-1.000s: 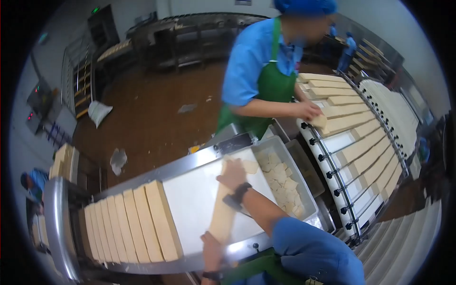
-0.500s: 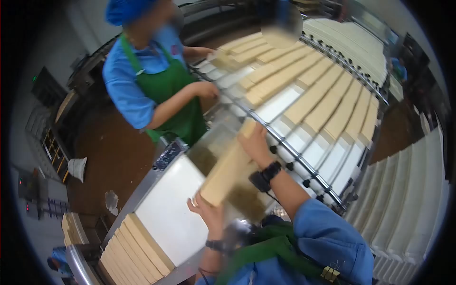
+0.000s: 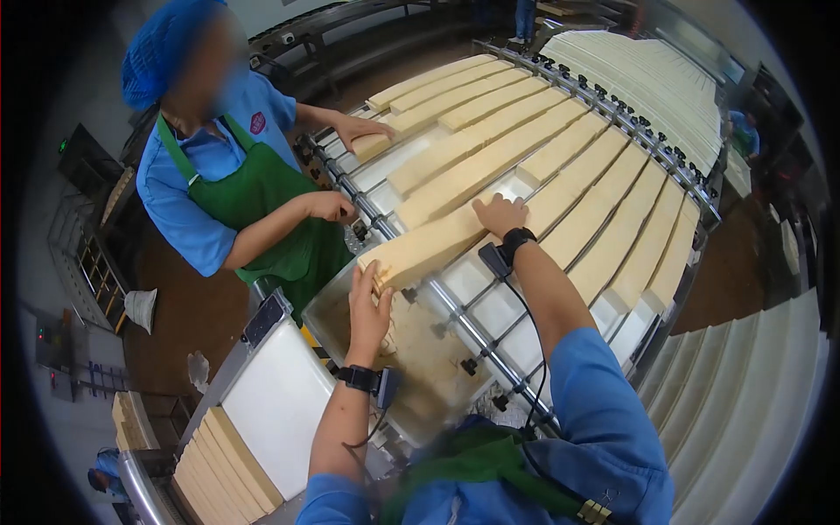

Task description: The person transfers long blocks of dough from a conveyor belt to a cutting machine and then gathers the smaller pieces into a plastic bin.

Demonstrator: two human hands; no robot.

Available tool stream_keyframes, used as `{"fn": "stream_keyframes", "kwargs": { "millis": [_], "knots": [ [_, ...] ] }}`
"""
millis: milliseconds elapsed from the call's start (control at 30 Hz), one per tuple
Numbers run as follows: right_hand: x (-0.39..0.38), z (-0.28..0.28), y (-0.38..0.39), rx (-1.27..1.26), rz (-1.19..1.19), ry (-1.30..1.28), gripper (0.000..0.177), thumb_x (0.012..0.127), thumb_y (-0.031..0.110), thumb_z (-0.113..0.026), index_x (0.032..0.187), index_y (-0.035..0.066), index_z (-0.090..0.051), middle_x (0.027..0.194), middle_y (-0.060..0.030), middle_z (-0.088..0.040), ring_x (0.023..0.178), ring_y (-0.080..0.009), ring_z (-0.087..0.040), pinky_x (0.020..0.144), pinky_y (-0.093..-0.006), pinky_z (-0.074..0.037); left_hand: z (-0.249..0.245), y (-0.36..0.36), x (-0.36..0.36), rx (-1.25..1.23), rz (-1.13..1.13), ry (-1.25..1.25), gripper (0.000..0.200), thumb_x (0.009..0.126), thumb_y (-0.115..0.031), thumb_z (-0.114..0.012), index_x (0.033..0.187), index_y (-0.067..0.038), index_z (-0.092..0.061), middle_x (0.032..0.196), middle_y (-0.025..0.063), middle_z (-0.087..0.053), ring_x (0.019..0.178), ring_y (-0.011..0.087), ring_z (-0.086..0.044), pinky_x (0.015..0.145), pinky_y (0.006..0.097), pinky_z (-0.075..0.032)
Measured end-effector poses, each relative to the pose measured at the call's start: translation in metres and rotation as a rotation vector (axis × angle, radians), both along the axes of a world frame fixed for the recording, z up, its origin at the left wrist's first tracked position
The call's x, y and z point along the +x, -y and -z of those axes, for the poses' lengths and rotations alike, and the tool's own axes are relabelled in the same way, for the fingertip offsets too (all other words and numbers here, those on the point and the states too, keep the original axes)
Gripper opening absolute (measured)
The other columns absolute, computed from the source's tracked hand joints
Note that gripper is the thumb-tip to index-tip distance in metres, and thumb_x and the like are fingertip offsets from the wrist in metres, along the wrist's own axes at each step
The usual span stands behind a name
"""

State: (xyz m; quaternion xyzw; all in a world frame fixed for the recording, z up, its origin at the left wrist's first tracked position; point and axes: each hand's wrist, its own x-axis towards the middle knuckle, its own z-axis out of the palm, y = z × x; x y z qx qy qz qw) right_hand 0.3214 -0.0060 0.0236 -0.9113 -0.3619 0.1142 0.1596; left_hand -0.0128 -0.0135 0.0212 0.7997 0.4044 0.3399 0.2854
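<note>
A long pale-yellow block (image 3: 429,248) lies slanted across the metal rail at the near edge of the conveyor. My left hand (image 3: 370,306) holds its near end, with fingers and palm against the end face. At the far end, my right hand (image 3: 503,215) grips the block from above, over the white lanes. Similar pale-yellow blocks (image 3: 560,219) lie in rows on the white conveyor lanes (image 3: 547,341). Below my hands is a pale tub (image 3: 437,376) with brownish residue and scraps in it.
A co-worker in a green apron (image 3: 280,192) stands at the left, one hand on a block (image 3: 374,146), the other near the rail (image 3: 455,306). Several blocks (image 3: 232,464) stand side by side by a white board (image 3: 276,381). Pale ridged sheets (image 3: 744,376) are at the right.
Both my hands have carried the block forward from above the tub onto the rail and lane edge. The co-worker appears further left, with one hand now on a block.
</note>
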Motion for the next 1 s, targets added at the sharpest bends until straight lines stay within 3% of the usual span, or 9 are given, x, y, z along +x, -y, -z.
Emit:
{"fn": "stream_keyframes", "kwargs": {
  "millis": [33,133,167,200,300,600,667,733,1000],
  "knots": [
    [0.012,0.003,0.002,0.008,-0.010,0.000,0.064,0.082,0.048,-0.052,0.121,-0.002,-0.057,0.120,-0.0226,-0.062,0.128,-0.0371,-0.039,0.106,-0.0515,-0.022,0.002,-0.006,0.008,0.078,0.032,-0.018,0.053,0.089,-0.008,-0.063,0.139,-0.008,-0.047,0.142,0.0363,-0.038,0.133,0.0426,-0.041,0.106,0.0432,-0.037],
    [0.042,0.011,0.001,-0.048,0.001,0.137,0.069,0.083,0.050,-0.050,0.130,0.000,-0.053,0.123,-0.0223,-0.061,0.124,-0.0396,-0.043,0.102,-0.0559,-0.027,0.020,-0.025,0.037,-0.142,0.140,0.035,0.054,0.089,-0.007,-0.063,0.140,-0.010,-0.047,0.144,0.0346,-0.037,0.128,0.0426,-0.047,0.098,0.0394,-0.045],
    [0.047,0.022,-0.002,0.020,0.088,0.242,0.068,0.083,0.046,-0.053,0.130,-0.002,-0.051,0.127,-0.0205,-0.058,0.126,-0.0386,-0.040,0.104,-0.0544,-0.025,0.030,-0.030,0.049,-0.076,0.148,0.047,0.056,0.088,-0.006,-0.064,0.141,-0.009,-0.047,0.131,0.0309,-0.052,0.115,0.0262,-0.061,0.090,0.0329,-0.049],
    [0.051,0.034,-0.006,0.015,0.084,0.240,0.068,0.083,0.046,-0.053,0.130,-0.002,-0.051,0.127,-0.0205,-0.058,0.126,-0.0386,-0.040,0.104,-0.0544,-0.025,0.025,-0.032,0.060,-0.082,0.144,0.045,0.056,0.088,-0.006,-0.064,0.141,-0.009,-0.047,0.131,0.0309,-0.052,0.115,0.0262,-0.061,0.090,0.0329,-0.049],
    [0.042,0.054,-0.007,0.246,0.159,0.558,0.068,0.083,0.046,-0.055,0.130,-0.003,-0.050,0.129,-0.0201,-0.056,0.127,-0.0389,-0.039,0.103,-0.0556,-0.026,0.022,-0.034,0.094,-0.199,0.183,-0.021,0.054,0.090,-0.007,-0.056,0.143,-0.009,-0.045,0.078,0.0169,-0.059,0.067,0.0205,-0.057,0.067,0.0327,-0.048],
    [-0.048,0.030,0.019,0.462,-0.752,0.026,0.029,0.076,0.027,-0.070,0.102,0.015,-0.069,0.109,-0.0058,-0.060,0.110,-0.0293,-0.050,0.095,-0.0462,-0.034,0.031,-0.024,0.109,-0.170,-0.044,0.072,0.061,0.087,-0.012,-0.060,0.144,-0.002,-0.038,0.087,0.0249,-0.063,0.080,0.0361,-0.065,0.074,0.0405,-0.050],
    [-0.057,0.031,0.020,0.471,-0.808,0.033,0.028,0.075,0.029,-0.072,0.101,0.017,-0.069,0.108,-0.0050,-0.059,0.107,-0.0284,-0.052,0.095,-0.0466,-0.034,0.053,-0.031,0.109,-0.040,-0.041,0.118,0.066,0.087,-0.012,-0.061,0.146,-0.001,-0.033,0.090,0.0244,-0.062,0.078,0.0364,-0.063,0.073,0.0395,-0.050],
    [-0.059,0.028,0.018,0.398,-0.825,0.046,0.029,0.074,0.029,-0.074,0.100,0.018,-0.070,0.108,-0.0039,-0.059,0.106,-0.0276,-0.053,0.094,-0.0465,-0.034,0.043,-0.027,0.110,-0.295,-0.045,0.008,0.068,0.087,-0.011,-0.061,0.146,-0.001,-0.030,0.096,0.0269,-0.063,0.085,0.0389,-0.064,0.078,0.0393,-0.050],
    [-0.062,0.023,0.027,0.371,-0.878,0.093,0.021,0.072,0.021,-0.075,0.091,0.017,-0.068,0.107,-0.0026,-0.059,0.105,-0.0270,-0.053,0.091,-0.0447,-0.037,0.037,-0.027,0.112,-0.390,-0.011,-0.020,0.064,0.088,-0.011,-0.051,0.146,-0.004,-0.025,0.105,0.0381,-0.059,0.101,0.0502,-0.059,0.087,0.0484,-0.049]
  ]
}}
